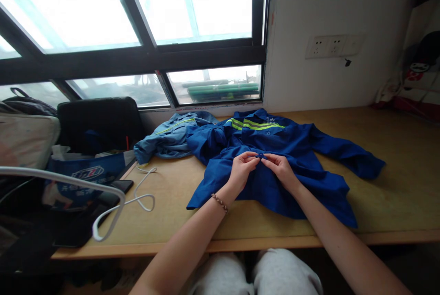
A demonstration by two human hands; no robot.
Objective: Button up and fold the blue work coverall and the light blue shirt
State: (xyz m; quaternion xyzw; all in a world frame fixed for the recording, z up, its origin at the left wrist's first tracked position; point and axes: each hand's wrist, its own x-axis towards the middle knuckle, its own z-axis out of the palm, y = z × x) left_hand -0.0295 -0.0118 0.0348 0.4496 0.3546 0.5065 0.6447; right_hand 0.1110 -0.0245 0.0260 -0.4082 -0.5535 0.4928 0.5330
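Observation:
A dark blue work jacket (pixel 275 141) with a yellow-green and silver reflective stripe lies spread on the wooden table, its collar toward the window and one sleeve stretched to the right. Over its lower front, my left hand (pixel 244 165) pinches a small bit of the jacket's front between thumb and finger. Close beside it, my right hand (pixel 280 169) is closed on the same spot from the other side. A small dark, button-like piece shows between the fingertips, too small to make out surely. A beaded bracelet (pixel 220 203) circles my left wrist.
A lighter blue garment (pixel 172 132) lies bunched left of the jacket on the table (pixel 405 198). White cable (pixel 139 196) loops near the left edge, by a dark flat device (pixel 120 186) and a blue bag (pixel 85 178). Window and wall sockets (pixel 332 46) are behind.

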